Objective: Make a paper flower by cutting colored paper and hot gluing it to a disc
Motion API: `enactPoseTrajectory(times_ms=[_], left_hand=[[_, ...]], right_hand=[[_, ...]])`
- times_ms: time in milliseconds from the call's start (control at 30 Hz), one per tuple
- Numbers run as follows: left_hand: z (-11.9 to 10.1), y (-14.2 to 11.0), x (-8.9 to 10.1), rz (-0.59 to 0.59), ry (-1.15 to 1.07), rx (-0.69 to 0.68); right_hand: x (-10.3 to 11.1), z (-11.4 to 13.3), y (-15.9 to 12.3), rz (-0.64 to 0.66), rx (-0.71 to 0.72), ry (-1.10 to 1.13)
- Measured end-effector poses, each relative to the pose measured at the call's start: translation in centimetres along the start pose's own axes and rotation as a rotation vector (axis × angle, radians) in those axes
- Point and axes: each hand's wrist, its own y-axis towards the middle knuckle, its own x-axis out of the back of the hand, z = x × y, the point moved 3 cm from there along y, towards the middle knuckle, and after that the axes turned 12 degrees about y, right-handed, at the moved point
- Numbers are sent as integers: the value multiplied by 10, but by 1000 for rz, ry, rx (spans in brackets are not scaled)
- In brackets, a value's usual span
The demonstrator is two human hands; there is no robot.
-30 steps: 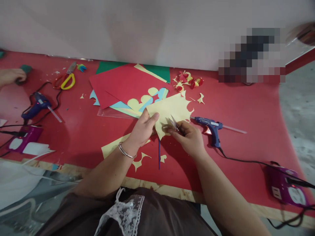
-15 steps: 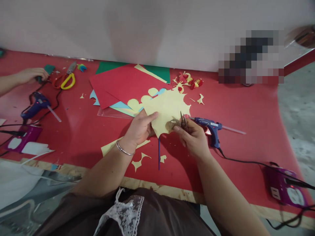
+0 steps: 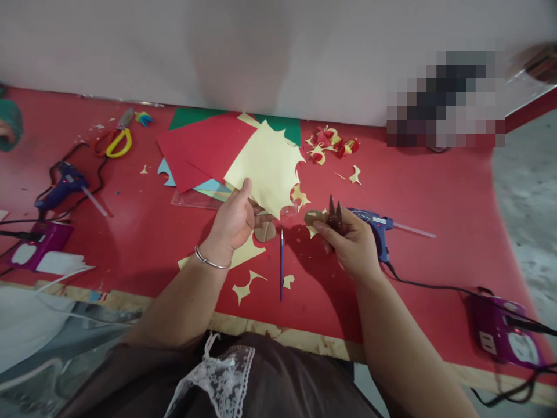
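Observation:
My left hand point(image 3: 237, 217) grips a pale yellow sheet point(image 3: 265, 162) by its near edge, thumb on top. Scalloped bites run along the sheet's right side. My right hand point(image 3: 350, 238) holds small scissors point(image 3: 334, 212), blades pointing up and away from me. Between its thumb and finger is a small roundish brownish piece point(image 3: 314, 217), with a bit of yellow paper below it. A rounded brown piece point(image 3: 264, 232) lies under my left hand. A blue paintbrush point(image 3: 281, 267) and yellow offcuts point(image 3: 248, 287) are on the red tabletop point(image 3: 313, 313) between my arms.
Red sheets point(image 3: 200, 142) and green ones lie at the back. Trimmings point(image 3: 324, 142) are heaped right of them. One glue gun point(image 3: 376, 226) lies by my right hand, another point(image 3: 65, 183) far left. Orange-and-yellow-handled scissors point(image 3: 119, 142) lie back left. Corded purple boxes point(image 3: 507, 331) stand at both sides.
My left hand has carried the yellow sheet left and away from my right hand, uncovering the brush's top. A co-worker's hand at the far left has drawn back toward the frame edge.

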Motion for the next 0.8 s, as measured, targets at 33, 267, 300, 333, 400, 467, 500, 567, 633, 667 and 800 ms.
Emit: enactPoseTrajectory(times_ms=[33, 267, 300, 333, 400, 467, 500, 567, 633, 667, 800], left_hand=[[-1, -1, -1, 4, -24, 13], [8, -9, -25, 168, -52, 64], [10, -10, -26, 167, -54, 56], [12, -10, -28, 169, -57, 52], [15, -10, -30, 196, -58, 53], [17, -11, -33, 236, -53, 63], [17, -12, -35, 253, -44, 66], [16, -15, -38, 276, -3, 56], [15, -17, -40, 281, 65, 23], [14, -18, -41, 272, 93, 5], [16, -17, -41, 198, 101, -45]], right_hand=[[2, 1, 0, -14, 17, -52], [3, 6, 2, -28, 57, -124], [2, 6, 2, -11, 56, -127], [1, 6, 2, 8, 53, -134], [-1, 5, 3, 42, 42, -145], [-2, 3, 3, 62, 34, -151], [-3, 3, 3, 66, 32, -154], [-4, 3, 3, 70, 32, -165], [-5, 3, 2, 78, 39, -174], [-6, 3, 2, 81, 47, -180], [-10, 7, -3, 52, 137, -214]])
